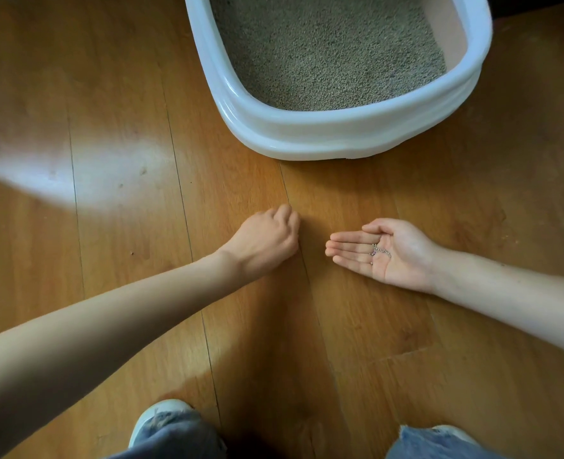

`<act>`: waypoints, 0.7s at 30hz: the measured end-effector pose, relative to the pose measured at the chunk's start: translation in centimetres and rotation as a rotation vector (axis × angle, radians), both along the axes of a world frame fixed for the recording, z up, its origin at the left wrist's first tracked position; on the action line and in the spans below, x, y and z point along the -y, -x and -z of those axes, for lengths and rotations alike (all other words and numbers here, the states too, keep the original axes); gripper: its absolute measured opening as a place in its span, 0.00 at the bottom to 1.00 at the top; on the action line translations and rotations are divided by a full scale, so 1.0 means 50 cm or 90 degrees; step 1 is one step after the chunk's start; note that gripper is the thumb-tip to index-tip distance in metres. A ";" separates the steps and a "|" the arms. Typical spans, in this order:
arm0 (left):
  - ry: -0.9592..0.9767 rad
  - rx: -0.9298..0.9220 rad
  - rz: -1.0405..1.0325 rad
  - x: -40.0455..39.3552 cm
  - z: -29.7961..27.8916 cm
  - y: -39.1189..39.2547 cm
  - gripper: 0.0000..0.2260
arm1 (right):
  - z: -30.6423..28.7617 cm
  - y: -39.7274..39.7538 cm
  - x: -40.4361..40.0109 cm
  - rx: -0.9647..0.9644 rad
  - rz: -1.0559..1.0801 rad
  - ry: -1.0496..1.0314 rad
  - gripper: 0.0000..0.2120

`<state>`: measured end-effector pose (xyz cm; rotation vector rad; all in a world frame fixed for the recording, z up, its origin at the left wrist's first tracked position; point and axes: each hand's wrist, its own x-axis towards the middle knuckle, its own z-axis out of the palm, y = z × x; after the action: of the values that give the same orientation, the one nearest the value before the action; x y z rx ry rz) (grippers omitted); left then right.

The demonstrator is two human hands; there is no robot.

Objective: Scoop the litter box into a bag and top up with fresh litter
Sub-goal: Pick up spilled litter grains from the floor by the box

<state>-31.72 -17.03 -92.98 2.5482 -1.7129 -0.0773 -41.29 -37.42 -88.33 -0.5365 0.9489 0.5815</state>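
A single view — from a camera worn on the person's head — looks steeply down and a little forward at the wooden floor (115,293). It sits close above the scene: both bare forearms enter from the lower corners, the left hand (267,240) and right hand (390,253) lie near the middle of the frame, and the shoes (156,417) and jeans cuffs (439,445) show at the very bottom edge, right beneath the lens. The litter box (340,134) fills the upper middle, its far end cut off by the top edge. The wide-angle lens bends the floorboard seams — they fan outward towards the edges
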 end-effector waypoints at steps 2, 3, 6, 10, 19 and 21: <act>0.039 -0.018 -0.058 0.003 -0.002 -0.024 0.04 | -0.003 0.000 -0.001 0.001 0.000 -0.004 0.21; 0.047 -0.006 -0.064 0.006 -0.002 -0.033 0.04 | -0.003 0.001 -0.001 0.000 0.001 -0.005 0.21; 0.018 0.022 -0.042 0.013 0.004 -0.048 0.05 | -0.003 0.002 -0.003 -0.006 -0.006 -0.002 0.20; -0.062 0.087 0.004 0.021 0.005 -0.057 0.07 | -0.001 0.001 -0.004 -0.010 -0.007 -0.002 0.21; -0.050 0.154 0.001 0.034 0.002 -0.082 0.02 | 0.000 0.000 -0.007 -0.018 -0.009 0.005 0.21; -0.034 0.129 -0.013 0.026 0.003 -0.091 0.03 | -0.001 -0.001 -0.006 -0.019 -0.011 0.010 0.21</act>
<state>-27.19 -18.31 -93.12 2.6947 -1.7724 0.1440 -41.24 -37.12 -88.27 -0.5514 0.9779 0.5991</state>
